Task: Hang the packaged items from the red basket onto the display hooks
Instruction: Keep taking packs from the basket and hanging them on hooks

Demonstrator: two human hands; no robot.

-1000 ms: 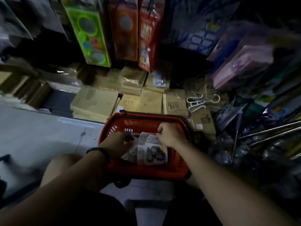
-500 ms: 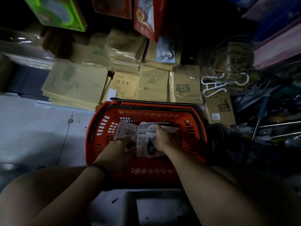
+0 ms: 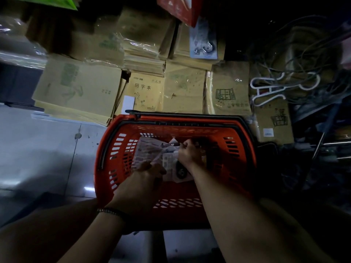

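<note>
A red plastic basket (image 3: 117, 147) with a black handle sits on the floor in front of me, and both my hands are inside it. Several flat packaged items (image 3: 150, 150) in white printed cards lie in its bottom. My left hand (image 3: 144, 185), a dark bead bracelet on its wrist, grips the near edge of the left packages. My right hand (image 3: 190, 154) has its fingers curled round the top of a package (image 3: 171, 166) showing a dark round item. No display hooks show plainly in the dim light.
Stacks of brown paper notebooks (image 3: 148, 90) wrapped in plastic lie just beyond the basket. A white plastic hanger (image 3: 266, 92) and tangled wires lie at the right. Metal rods (image 3: 334, 147) stick out at the far right. Grey tiled floor (image 3: 38, 149) spreads to the left.
My view has tipped further down and nearer the basket. Both hands have gone deeper into the basket and closed on the packages.
</note>
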